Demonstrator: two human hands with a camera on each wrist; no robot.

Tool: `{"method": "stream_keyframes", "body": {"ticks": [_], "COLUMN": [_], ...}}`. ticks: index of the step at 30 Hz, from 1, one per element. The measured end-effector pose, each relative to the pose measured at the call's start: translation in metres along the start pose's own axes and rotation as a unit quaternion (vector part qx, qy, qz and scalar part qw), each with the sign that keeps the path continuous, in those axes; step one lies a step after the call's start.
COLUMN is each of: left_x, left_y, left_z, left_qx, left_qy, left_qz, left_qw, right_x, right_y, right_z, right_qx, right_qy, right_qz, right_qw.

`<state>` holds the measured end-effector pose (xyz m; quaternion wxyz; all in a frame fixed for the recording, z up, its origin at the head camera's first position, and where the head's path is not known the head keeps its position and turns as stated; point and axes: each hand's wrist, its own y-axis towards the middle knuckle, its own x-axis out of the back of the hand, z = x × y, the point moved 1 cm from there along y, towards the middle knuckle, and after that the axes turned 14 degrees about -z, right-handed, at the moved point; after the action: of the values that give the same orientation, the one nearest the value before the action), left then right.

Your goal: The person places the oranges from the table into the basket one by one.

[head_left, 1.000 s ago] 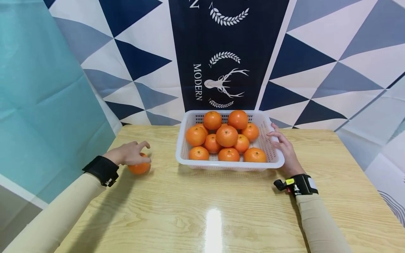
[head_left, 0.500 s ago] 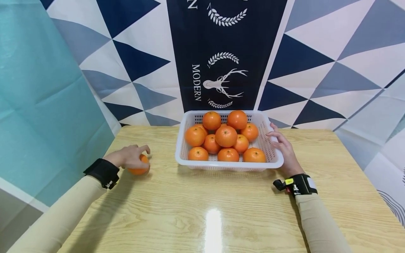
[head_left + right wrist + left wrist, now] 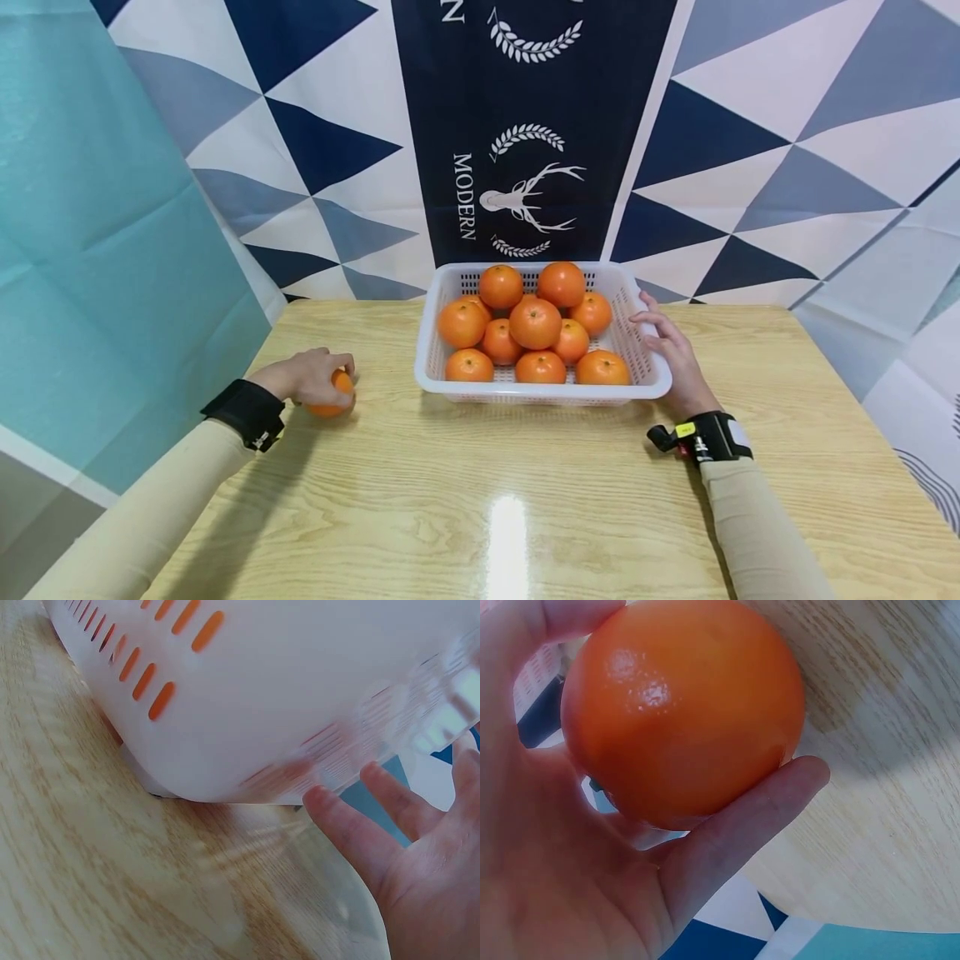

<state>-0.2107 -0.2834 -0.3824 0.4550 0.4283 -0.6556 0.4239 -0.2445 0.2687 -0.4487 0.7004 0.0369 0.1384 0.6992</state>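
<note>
On the left of the table, my left hand (image 3: 311,377) curls round an orange (image 3: 330,406). Close up in the left wrist view, thumb and fingers sit on either side of the orange (image 3: 686,712), with wood grain behind it. A white plastic basket (image 3: 543,390) stands at the back middle, several oranges (image 3: 536,323) piled inside. My right hand (image 3: 677,362) holds its right end, with fingertips over the rim. The right wrist view shows fingers (image 3: 352,829) against the outer wall of the basket (image 3: 247,697).
Light wooden table (image 3: 420,500) under everything. Behind the basket hangs a patterned cloth (image 3: 517,125) with triangles and a deer print; a teal cloth (image 3: 112,208) drops along the left side. Black bands (image 3: 243,414) are worn on both wrists.
My left fingers have closed further round the orange, covering more of it. The right hand and basket stay in place; the head view has shifted slightly.
</note>
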Motion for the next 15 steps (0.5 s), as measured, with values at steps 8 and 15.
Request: {"method": "stream_keyframes", "body": {"ticks": [8, 15], "left_x": [0.0028, 0.008], "left_y": [0.002, 0.0062], "left_z": [-0.0025, -0.0075], "left_qx": [-0.019, -0.053], "left_qy": [-0.004, -0.002], "left_qz": [0.004, -0.016], "left_qw": [0.9998, 0.9985], "right_x": [0.0016, 0.0003], "right_y": [0.002, 0.0002], "right_z": [0.0008, 0.0016], "right_qx": [-0.004, -0.013], "right_qy": [-0.016, -0.008], "right_qz": [-0.004, -0.003], "right_qw": [1.0, 1.0]}}
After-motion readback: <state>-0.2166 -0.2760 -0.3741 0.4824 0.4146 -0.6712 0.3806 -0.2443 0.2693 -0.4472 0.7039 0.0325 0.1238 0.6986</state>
